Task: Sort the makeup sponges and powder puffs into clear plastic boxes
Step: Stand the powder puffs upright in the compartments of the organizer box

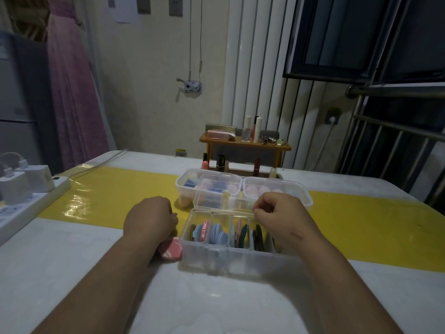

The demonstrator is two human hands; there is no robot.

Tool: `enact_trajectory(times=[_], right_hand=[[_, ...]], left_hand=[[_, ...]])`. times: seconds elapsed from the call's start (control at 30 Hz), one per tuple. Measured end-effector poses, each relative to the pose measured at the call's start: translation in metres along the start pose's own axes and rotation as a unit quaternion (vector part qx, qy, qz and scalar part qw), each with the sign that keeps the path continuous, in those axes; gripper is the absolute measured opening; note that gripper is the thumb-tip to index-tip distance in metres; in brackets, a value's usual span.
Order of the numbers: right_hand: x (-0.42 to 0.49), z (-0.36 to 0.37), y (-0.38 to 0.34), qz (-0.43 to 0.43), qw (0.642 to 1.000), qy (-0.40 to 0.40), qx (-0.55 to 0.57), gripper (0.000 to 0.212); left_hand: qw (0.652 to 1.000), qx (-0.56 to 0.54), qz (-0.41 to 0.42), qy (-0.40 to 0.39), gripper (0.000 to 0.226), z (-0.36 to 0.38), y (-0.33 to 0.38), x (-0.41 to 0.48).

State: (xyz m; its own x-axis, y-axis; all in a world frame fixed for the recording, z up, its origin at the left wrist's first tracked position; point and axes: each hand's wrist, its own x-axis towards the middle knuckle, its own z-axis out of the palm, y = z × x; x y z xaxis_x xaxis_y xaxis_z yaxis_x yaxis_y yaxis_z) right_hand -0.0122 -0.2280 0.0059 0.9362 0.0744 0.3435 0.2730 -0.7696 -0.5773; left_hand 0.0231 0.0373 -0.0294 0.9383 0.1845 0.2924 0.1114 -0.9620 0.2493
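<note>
Clear ribbed plastic box, flat round puffs upright, glossy yellow mat

Blue puffs, yellow table strip

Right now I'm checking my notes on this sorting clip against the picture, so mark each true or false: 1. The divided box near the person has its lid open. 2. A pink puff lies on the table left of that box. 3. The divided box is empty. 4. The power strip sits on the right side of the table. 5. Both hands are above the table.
1. True: the divided box has its lid raised.
2. True: the pink puff lies beside it, under the left hand.
3. False: it holds blue, pink and dark puffs standing on edge.
4. False: the power strip is on the left.
5. True: the right hand is at the box's far right corner.
</note>
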Motion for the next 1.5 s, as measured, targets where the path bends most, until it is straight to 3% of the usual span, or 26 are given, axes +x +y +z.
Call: enact_trajectory(times=[0.2, 0.37, 0.6, 0.73, 0.9, 1.2, 1.5], right_hand=[[0.000, 0.001, 0.000, -0.004, 1.000, -0.002, -0.002, 0.019], [0.000, 0.001, 0.000, -0.006, 1.000, 0.000, -0.001, 0.019], [0.001, 0.002, 0.002, -0.010, 1.000, 0.005, 0.004, 0.018], [0.002, 0.002, 0.002, -0.014, 1.000, 0.006, 0.009, 0.019], [0.002, 0.003, 0.002, -0.010, 1.000, 0.008, 0.018, 0.019], [-0.001, 0.004, -0.003, -0.031, 0.995, -0.015, 0.097, 0.016], [-0.004, 0.005, -0.010, -0.057, 0.987, -0.073, 0.132, 0.040]], left_hand=[[0.999, -0.024, -0.019, 0.033, 0.014, -0.006, 0.005, -0.003], [0.991, -0.096, -0.012, 0.095, 0.024, -0.015, 0.014, -0.010], [0.955, -0.242, -0.007, 0.172, 0.015, -0.016, 0.017, -0.012], [0.916, -0.349, 0.000, 0.196, 0.007, -0.014, 0.019, -0.011], [0.867, -0.476, 0.004, 0.151, 0.021, -0.015, 0.025, -0.012], [0.828, -0.553, 0.071, 0.055, 0.024, -0.014, 0.036, -0.018], [0.831, -0.549, 0.088, 0.013, 0.019, -0.020, 0.046, -0.026]])
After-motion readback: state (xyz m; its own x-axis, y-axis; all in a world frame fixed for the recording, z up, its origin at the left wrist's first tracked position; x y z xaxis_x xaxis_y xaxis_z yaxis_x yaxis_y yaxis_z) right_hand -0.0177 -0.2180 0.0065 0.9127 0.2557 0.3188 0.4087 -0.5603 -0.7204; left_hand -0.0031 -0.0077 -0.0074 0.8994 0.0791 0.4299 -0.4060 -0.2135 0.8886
